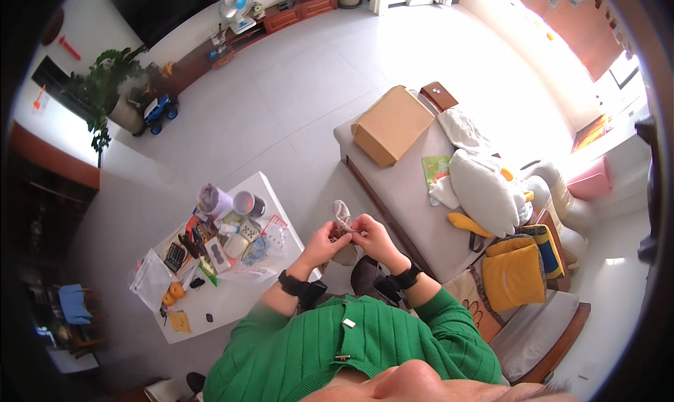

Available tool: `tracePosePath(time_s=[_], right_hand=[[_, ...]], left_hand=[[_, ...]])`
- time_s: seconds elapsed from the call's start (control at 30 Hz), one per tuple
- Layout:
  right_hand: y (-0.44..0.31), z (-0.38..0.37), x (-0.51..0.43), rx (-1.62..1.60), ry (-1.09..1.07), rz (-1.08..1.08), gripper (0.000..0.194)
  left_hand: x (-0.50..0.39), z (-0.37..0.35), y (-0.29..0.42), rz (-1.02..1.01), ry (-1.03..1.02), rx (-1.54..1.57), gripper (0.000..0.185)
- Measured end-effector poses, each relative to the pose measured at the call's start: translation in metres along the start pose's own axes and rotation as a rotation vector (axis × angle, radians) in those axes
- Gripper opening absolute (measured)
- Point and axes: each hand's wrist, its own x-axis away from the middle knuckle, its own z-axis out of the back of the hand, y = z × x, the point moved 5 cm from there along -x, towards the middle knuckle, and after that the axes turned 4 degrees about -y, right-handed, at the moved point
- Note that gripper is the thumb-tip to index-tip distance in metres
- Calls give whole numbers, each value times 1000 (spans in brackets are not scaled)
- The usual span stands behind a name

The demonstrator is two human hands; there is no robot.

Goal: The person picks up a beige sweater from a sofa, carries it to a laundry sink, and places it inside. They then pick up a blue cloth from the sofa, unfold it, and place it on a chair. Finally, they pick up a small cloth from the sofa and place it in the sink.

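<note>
A small greyish-beige cloth item [342, 215], sock-like in shape, is pinched between my two hands in front of my chest. My left hand [321, 245] has thumb and fingers closed on its lower left part. From the other side, my right hand [377, 240] grips the lower right edge, so the thumbs nearly meet. The upper end of the cloth sticks up beyond my fingers, and its lower part is partly hidden. Below the hands hangs another pale beige shape [345, 256], too covered to identify. Black bands circle both wrists.
To the left stands a white table [195, 323] crowded with a calculator [175, 256], a dark cup [249, 204], plastic bags and orange fruit [174, 293]. At right, a sofa [405, 212] bears a cardboard box [393, 125], a white plush toy [482, 191] and yellow cushions [513, 270].
</note>
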Motion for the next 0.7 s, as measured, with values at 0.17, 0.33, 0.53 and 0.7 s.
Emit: tracePosePath(time_s=[0.17,0.33,0.53,0.7], right_hand=[[12,87,-23,-365,24,-195,15],[12,100,-61,-655,-141,-306,17],[8,68,-148,146,-215,-186,27],[-7,24,-234,666,-162,75,36]], left_hand=[[-71,-38,29,11,48,-89,22],[-99,-29,45,-77,222,-551,25],[-118,39,57,-70,606,-636,22],[-136,104,43,-30,647,-96,12]])
